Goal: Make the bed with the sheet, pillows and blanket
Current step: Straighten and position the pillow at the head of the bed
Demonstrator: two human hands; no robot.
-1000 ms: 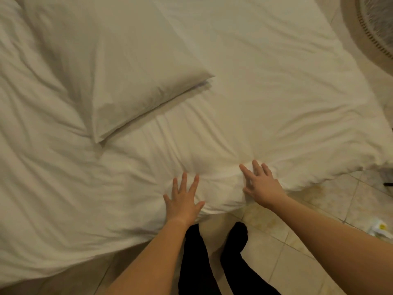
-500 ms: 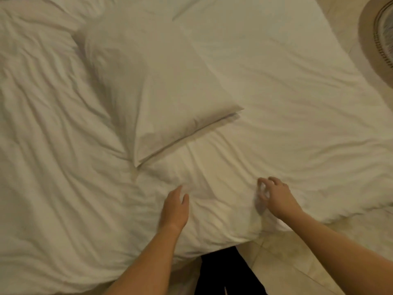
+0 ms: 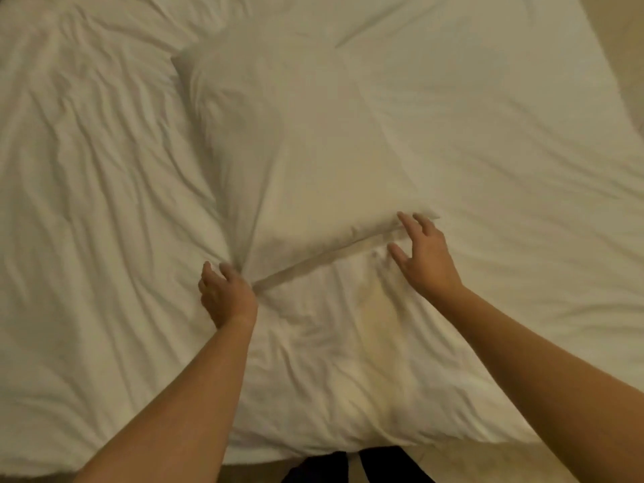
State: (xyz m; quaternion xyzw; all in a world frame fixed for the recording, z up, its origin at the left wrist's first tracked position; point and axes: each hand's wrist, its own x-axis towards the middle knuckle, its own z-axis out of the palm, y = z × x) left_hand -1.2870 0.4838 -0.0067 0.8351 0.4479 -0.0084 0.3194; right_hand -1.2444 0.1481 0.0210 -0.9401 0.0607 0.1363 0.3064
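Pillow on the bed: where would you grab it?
By its two near corners, coming from the near side: the pillow lies flat with that edge nearest, one corner at the left hand, the other by the right hand.
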